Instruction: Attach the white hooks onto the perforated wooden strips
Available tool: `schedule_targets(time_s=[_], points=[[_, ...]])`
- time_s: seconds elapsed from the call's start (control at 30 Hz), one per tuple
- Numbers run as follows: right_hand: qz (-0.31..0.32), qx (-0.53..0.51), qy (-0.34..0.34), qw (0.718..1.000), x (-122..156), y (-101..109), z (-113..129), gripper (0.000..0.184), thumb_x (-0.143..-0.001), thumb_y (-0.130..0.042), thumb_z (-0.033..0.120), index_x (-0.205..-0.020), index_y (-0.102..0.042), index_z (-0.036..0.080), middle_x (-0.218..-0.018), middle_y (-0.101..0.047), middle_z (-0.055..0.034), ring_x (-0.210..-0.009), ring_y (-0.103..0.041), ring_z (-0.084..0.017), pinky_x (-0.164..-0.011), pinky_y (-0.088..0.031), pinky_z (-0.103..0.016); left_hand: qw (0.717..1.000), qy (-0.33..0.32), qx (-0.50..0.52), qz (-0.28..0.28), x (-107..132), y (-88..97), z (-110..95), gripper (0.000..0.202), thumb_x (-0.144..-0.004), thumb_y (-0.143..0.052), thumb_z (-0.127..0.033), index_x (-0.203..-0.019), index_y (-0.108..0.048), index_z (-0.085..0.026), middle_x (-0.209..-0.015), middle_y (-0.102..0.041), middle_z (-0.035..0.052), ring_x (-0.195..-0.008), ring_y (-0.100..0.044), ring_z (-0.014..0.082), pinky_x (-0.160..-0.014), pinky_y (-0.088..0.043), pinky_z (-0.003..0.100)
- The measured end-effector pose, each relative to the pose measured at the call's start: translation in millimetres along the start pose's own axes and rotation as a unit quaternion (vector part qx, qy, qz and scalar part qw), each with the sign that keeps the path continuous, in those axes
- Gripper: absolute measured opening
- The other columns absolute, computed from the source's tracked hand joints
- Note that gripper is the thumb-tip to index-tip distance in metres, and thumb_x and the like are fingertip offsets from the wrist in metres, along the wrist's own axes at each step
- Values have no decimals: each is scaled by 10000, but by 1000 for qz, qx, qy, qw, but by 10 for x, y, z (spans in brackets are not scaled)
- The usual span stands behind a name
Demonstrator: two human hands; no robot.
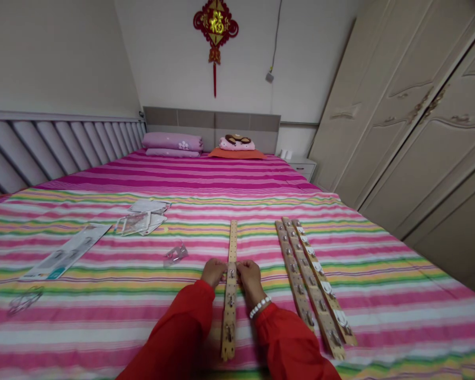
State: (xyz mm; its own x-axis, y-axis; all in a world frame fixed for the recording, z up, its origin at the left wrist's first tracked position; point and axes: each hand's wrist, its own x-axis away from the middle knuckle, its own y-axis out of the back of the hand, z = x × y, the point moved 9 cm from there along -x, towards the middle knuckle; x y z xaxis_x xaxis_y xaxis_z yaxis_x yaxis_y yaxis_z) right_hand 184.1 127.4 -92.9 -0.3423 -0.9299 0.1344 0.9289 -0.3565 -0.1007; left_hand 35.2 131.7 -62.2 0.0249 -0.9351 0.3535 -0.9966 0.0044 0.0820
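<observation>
A long wooden strip with holes and metal hooks (231, 248) lies lengthwise on the striped bedspread (103, 295) in front of me. My left hand (213, 272) and my right hand (249, 275) meet at its middle, fingers curled and pinched on a small metal hook (231, 272) on the strip. Both arms wear red sleeves, and a white bead bracelet (260, 307) circles the right wrist.
Three more wooden hook strips (311, 279) lie side by side to the right. Plastic packets (144, 219), a long printed card (67, 250) and small clear bags (176, 255) lie to the left. Pillows (173, 142) sit at the headboard. A wardrobe (419, 121) stands at the right.
</observation>
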Motion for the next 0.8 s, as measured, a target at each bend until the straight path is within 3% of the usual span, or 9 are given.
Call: schedule_targets(time_s=[0.23, 0.47, 0.8], points=[[-24, -15, -18, 999, 10, 20, 22, 168, -549, -672, 317, -511, -555, 203, -364, -506, 59, -370, -467, -113, -363, -335, -217, 1000, -24, -7, -14, -80, -19, 11, 276, -582, -645, -193, -399, -439, -193, -340, -403, -57, -351, -413, 86, -390, -331, 212], [0, -63, -22, 998, 87, -41, 149, 214, -547, -662, 342, -665, -674, 164, -402, -530, 59, -393, -485, -121, -374, -369, -226, 999, -37, -8, -34, -15, 2, -9, 275, -668, -635, -318, -494, -458, -201, -407, -449, -61, -349, -410, 86, -394, -352, 225], [42, -93, -37, 994, 119, -82, 262, 167, -501, -693, 315, -525, -648, 157, -336, -453, 67, -318, -361, -79, -320, -263, -210, 995, -75, -26, -52, 109, 55, 4, 255, -646, -632, -285, -461, -480, -197, -388, -473, -54, -379, -453, 98, -425, -348, 218]])
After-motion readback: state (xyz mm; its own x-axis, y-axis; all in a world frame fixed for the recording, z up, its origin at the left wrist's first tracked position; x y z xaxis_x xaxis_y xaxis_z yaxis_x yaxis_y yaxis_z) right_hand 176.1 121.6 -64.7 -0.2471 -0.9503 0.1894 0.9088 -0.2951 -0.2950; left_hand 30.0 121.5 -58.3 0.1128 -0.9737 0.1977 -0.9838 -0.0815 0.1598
